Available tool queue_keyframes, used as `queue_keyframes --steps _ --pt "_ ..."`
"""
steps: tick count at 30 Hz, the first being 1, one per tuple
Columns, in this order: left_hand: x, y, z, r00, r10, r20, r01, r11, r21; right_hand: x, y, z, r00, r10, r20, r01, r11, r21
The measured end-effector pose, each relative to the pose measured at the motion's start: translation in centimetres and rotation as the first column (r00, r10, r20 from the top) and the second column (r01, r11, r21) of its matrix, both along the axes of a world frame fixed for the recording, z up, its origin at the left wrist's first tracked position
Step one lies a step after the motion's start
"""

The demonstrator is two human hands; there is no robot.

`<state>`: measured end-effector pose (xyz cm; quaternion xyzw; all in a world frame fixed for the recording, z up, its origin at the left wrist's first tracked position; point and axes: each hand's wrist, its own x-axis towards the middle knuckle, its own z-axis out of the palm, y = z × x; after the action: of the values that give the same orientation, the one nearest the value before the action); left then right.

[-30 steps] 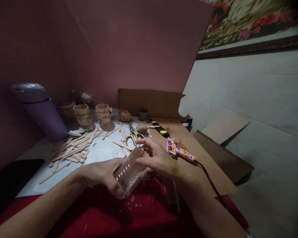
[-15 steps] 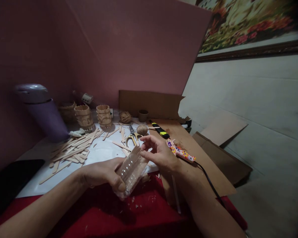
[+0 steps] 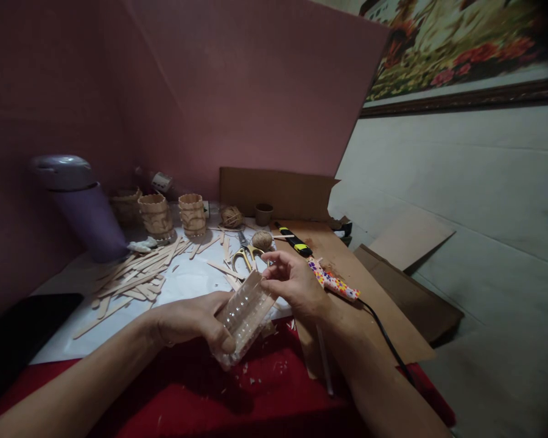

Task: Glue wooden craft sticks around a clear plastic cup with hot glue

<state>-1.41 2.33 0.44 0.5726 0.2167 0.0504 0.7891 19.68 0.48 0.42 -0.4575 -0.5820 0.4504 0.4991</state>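
A clear ribbed plastic piece [image 3: 243, 313], with wooden sticks along its side, is tilted over the red cloth. My left hand [image 3: 201, 322] is wrapped round its lower left part, thumb on the near end. At its upper right edge, the bent fingers of my right hand [image 3: 292, 283] touch the rim; whether they pinch a small piece there is hidden. Just beyond lie gold-handled scissors [image 3: 246, 252] on white paper. To the right of my right hand rests a flower-patterned glue gun [image 3: 333, 283] with a black cord.
Flat wooden sticks [image 3: 134, 277] are heaped at left. Behind them stand a purple bottle [image 3: 89, 213] and wooden cups [image 3: 192, 215]. Twine [image 3: 232, 216], a small pot [image 3: 263, 213] and a black-yellow cutter [image 3: 295, 239] lie farther back. Cardboard [image 3: 369, 298] covers the right side.
The plastic piece and both hands have shifted very slightly to the right. My left hand keeps its hold, and my right fingers stay at the upper edge.
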Motion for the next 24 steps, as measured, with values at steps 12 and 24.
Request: queue_keyframes --steps 12,24 --pt "0.8 -0.7 0.9 0.995 0.020 0.100 -0.049 0.954 0.295 0.0 0.0 0.9 0.990 -0.016 -0.139 0.019 1.000 0.018" --pt "1.0 -1.0 1.0 0.994 0.008 0.105 -0.038 0.959 0.280 -0.6 -0.4 1.2 0.971 -0.075 -0.228 0.073 0.997 -0.016"
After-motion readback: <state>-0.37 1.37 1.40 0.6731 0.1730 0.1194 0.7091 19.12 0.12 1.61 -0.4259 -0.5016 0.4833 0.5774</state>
